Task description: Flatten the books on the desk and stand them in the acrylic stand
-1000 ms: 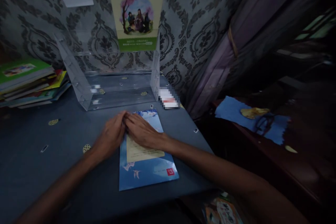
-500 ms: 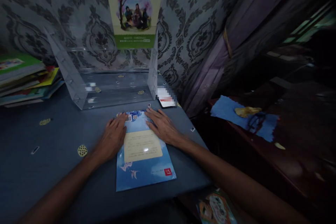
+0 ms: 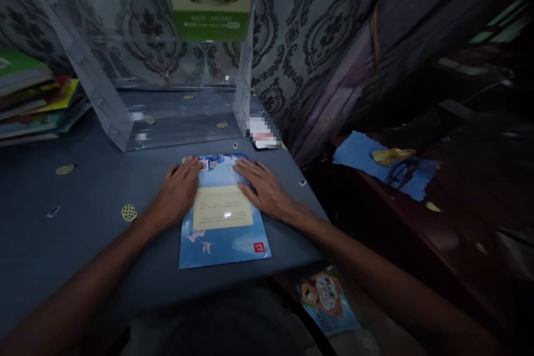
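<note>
A blue book (image 3: 225, 246) lies flat on the dark blue tablecloth, its printed back cover up, with a cream text panel and a small red logo. My left hand (image 3: 177, 189) rests along its left edge, fingers stretched towards the top corner. On the upper right edge lies my right hand (image 3: 265, 186), its fingers extended over the cover. Neither hand grips the book. Behind it stands a clear acrylic rack (image 3: 183, 136), in which a green and cream book (image 3: 208, 16) is propped upright.
Stacked books (image 3: 37, 105) sit at the table's left. A phone-like object (image 3: 263, 132), blurred out, lies right of the rack. Beyond the table's right edge, a blue cloth (image 3: 354, 150) lies on a dark red surface. Below the front edge is a colourful book or packet (image 3: 327, 297).
The view has tilted down, so everything sits higher in the picture and more shows below the table edge. My right hand has slid slightly outward across the cover; the book stays flat.
</note>
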Available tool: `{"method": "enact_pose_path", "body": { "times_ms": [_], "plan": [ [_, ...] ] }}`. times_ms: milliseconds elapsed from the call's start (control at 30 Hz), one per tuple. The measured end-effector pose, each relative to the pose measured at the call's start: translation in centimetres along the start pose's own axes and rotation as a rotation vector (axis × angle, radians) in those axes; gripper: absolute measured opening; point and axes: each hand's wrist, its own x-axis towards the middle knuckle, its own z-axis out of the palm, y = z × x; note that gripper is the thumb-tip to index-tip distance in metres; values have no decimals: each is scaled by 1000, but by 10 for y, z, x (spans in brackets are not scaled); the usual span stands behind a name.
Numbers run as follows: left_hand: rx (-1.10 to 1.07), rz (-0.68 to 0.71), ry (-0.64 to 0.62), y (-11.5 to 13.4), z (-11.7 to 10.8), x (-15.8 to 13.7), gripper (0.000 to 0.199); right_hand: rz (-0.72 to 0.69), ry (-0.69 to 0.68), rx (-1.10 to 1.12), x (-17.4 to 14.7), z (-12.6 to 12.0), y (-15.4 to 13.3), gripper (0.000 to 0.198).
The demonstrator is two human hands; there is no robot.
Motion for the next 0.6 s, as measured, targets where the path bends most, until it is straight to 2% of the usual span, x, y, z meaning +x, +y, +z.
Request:
{"method": "enact_pose_path", "body": {
  "times_ms": [233, 367, 467, 600],
  "plan": [
    [-6, 0, 7, 1, -1, -1, 50, -104, -22, 55, -69, -7, -18, 49],
    [-18, -1, 14, 0, 0, -1, 49, -167, -81, 68, -105, -16, -35, 65],
    [3, 0, 20, -1, 2, -1, 50, -208, -111, 58, -120, -19, -41, 74],
    [19, 18, 55, -2, 5, -2, 50, -203, -96, 46, -124, -17, -42, 64]
  ]
}}
